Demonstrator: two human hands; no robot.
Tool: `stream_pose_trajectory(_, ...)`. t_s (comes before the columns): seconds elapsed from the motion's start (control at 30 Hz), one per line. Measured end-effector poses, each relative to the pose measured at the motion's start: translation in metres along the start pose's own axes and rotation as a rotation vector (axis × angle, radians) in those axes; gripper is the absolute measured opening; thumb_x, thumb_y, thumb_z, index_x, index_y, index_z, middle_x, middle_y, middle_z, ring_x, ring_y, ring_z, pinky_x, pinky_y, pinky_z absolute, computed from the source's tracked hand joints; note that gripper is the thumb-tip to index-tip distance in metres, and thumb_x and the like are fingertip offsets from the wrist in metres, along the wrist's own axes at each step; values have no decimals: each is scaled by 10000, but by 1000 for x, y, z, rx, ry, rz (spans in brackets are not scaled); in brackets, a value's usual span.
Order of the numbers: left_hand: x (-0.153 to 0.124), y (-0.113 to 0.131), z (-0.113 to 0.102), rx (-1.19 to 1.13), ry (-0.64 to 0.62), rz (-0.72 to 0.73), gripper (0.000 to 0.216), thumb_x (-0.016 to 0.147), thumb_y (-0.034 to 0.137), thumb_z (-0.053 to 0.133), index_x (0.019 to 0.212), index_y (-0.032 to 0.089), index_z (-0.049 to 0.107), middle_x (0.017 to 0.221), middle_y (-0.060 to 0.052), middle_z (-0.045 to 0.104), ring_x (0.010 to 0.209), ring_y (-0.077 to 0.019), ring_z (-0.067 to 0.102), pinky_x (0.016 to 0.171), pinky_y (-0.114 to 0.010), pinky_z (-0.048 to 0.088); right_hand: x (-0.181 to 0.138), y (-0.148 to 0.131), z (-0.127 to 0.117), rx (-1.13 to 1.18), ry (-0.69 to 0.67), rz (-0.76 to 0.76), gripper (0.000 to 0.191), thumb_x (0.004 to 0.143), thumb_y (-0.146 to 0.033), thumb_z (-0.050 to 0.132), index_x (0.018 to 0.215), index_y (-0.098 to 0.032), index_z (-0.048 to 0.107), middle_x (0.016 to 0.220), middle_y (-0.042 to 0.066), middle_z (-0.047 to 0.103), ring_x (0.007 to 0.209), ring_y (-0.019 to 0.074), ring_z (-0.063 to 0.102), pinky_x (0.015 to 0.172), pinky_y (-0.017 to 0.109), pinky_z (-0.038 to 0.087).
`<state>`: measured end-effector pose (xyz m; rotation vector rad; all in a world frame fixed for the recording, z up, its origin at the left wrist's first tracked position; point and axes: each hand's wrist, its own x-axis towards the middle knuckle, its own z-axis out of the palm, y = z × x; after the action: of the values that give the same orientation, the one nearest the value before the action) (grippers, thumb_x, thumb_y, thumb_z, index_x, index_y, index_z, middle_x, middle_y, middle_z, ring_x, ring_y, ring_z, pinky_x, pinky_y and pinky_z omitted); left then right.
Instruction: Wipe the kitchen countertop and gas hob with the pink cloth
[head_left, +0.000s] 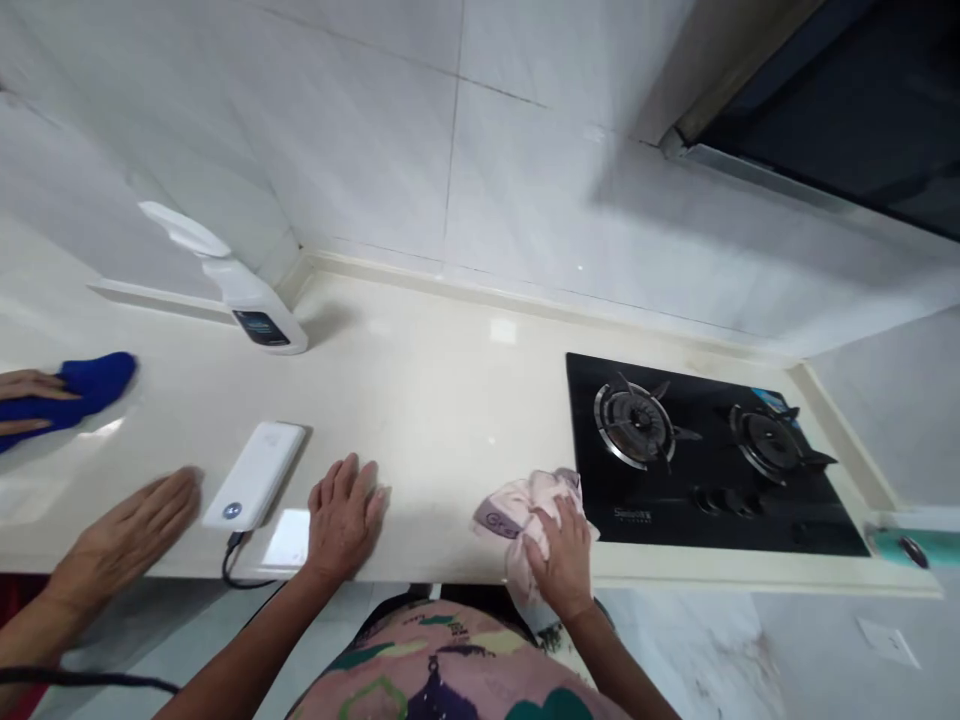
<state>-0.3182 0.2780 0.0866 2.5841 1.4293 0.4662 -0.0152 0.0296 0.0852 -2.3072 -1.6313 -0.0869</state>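
Note:
My right hand (561, 555) is on a crumpled pale pink cloth (529, 500) with a purple-grey lettered patch, pressing it on the counter by the left edge of the black gas stove (611, 500). Part of the cloth hangs over the counter's front edge. My left hand (343, 515) lies palm down on the cream counter (435, 400), fingers stretched out and holding nothing. Just left of it is a white power bank (259, 475) with a black cable (234, 560) plugged into its near end.
A co-worker's hand (34, 390) holds a blue cloth (97, 385) at far left; their other hand (131, 530) rests near the power bank. A white spray bottle (251, 295) stands by the back corner. A dark range hood (840, 110) overhangs at upper right. A teal object (896, 545) sits at the right end.

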Motion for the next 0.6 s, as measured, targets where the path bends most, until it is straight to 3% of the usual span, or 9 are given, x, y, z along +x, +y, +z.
stream_pose_trajectory(0.1,2,0,1,-19,-6,8,509,1065,439,422,1421,132,616,1602,-250,467,1522,-411,361,1191,-603,317,-26,9,-4,-46,49,54,363,940,-360,625,1283,-246,655,1510,170,505,1398,388,455,1085,575,414)
stream_pose_trajectory(0.2,2,-1,3,-18,6,14,521,1059,455,426,1422,129,607,1597,-257,467,1527,-417,352,1191,-617,316,-11,7,3,-37,76,73,307,903,-366,653,1182,-238,671,1378,163,561,1272,380,503,1017,556,440)
stream_pose_trajectory(0.27,2,-1,5,1,17,19,521,1060,457,419,1410,121,609,1588,-263,473,1523,-417,360,1190,-615,321,26,13,9,-8,107,69,270,914,-359,634,1142,-218,673,1294,160,587,1180,350,523,974,523,453)
stream_pose_trajectory(0.4,1,-2,7,35,45,15,508,1063,446,404,1395,125,615,1566,-255,500,1515,-404,385,1192,-596,331,137,43,17,61,151,101,236,903,-360,622,1071,-203,674,1228,136,613,1082,295,539,944,456,463)
stream_pose_trajectory(0.6,0,-6,10,68,75,16,504,1050,458,410,1413,166,604,1554,-216,530,1501,-384,417,1195,-572,337,284,99,14,31,210,300,346,916,-360,602,1207,-183,663,1440,186,522,1255,343,491,1056,499,408)
